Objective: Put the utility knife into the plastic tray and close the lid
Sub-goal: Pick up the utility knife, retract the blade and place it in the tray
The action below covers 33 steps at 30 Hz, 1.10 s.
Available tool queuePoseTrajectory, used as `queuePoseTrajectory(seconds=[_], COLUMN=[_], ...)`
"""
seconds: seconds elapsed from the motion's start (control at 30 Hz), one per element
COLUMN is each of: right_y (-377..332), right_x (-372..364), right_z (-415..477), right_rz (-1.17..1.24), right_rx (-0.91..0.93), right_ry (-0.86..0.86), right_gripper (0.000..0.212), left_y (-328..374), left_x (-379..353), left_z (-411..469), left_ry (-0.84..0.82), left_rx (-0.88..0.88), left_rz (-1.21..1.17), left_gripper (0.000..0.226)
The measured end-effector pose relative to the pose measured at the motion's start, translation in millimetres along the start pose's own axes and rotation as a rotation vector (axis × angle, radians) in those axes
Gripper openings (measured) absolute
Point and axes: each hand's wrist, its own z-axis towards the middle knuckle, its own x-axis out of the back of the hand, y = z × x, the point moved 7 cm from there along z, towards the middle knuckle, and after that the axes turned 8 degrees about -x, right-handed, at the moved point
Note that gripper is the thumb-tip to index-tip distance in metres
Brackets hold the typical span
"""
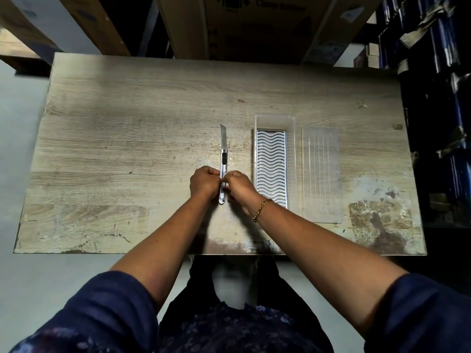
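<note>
A silver utility knife with a black slider lies lengthwise on the wooden table, its blade extended and pointing away from me. My left hand grips the handle from the left. My right hand, a gold bracelet on its wrist, pinches the same handle from the right. To the right of the knife stands the clear plastic tray, open, with a white wavy-ribbed insert inside. Its clear ribbed lid lies flat on the table, just right of the tray.
Cardboard boxes stand beyond the table's far edge. Dark blue stacked goods fill the right side. The table's near right corner is worn and stained. My legs show below the table's front edge.
</note>
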Motion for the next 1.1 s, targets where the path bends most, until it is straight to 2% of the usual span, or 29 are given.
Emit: queuePoseTrajectory(seconds=[0.27, 0.43, 0.77, 0.9, 1.1], right_y=[-2, -3, -8, -20, -56], right_x=[-1, -3, 0, 9, 36], right_z=[-1, -3, -16, -24, -31], right_rz=[0.019, 0.029, 0.063, 0.064, 0.216], right_rx=[-0.017, -0.043, -0.033, 0.025, 0.117], right_ry=[-0.03, -0.036, -0.072, -0.067, 0.009], right_gripper=[0.004, 0.022, 0.007, 0.003, 0.012], left_y=[10, 15, 19, 15, 47], left_x=[4, 6, 11, 14, 20], left_z=[-4, -5, -8, -5, -24], left_ry=[0.02, -0.001, -0.026, -0.056, -0.146], left_rx=[0.001, 0.002, -0.056, -0.037, -0.052], left_rz=[0.106, 0.164, 0.132, -0.009, -0.392], left_gripper=[0.015, 0.016, 0.012, 0.008, 0.015])
